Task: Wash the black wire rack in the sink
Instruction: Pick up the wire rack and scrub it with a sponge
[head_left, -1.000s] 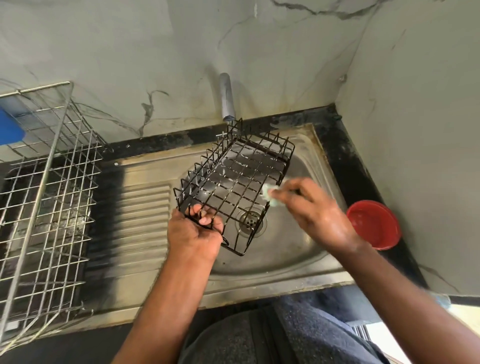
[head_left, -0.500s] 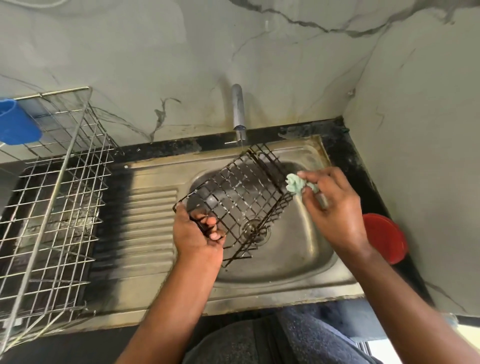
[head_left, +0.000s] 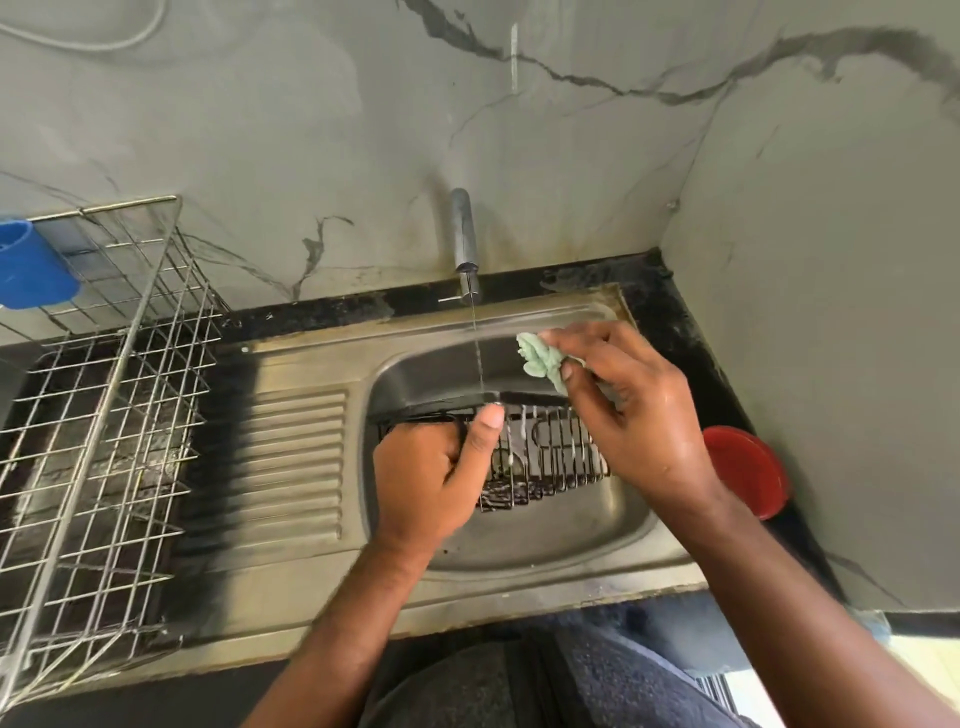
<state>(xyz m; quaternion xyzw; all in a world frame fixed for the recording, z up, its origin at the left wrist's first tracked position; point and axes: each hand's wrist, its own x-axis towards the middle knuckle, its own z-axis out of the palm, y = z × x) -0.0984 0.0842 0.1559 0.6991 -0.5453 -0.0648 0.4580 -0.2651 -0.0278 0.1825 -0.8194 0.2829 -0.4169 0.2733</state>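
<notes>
The black wire rack (head_left: 545, 457) stands on edge over the steel sink basin (head_left: 582, 525), its side wall facing me and soap running down the wires. My left hand (head_left: 431, 478) grips its left end, thumb up on the top rim. My right hand (head_left: 623, 405) pinches a pale green scrub cloth (head_left: 540, 358) just above the rack's top right rim. A thin stream of water falls from the tap (head_left: 465, 244) onto the top rim.
A silver wire dish rack (head_left: 104, 415) stands on the left with a blue cup (head_left: 31, 265) at its back. A red bowl (head_left: 748, 470) sits on the black counter to the right. The ribbed drainboard (head_left: 296, 467) lies between rack and basin.
The left hand has turned the rack from lying tilted and open towards me to standing on edge. The right hand with the cloth has risen to its top right rim.
</notes>
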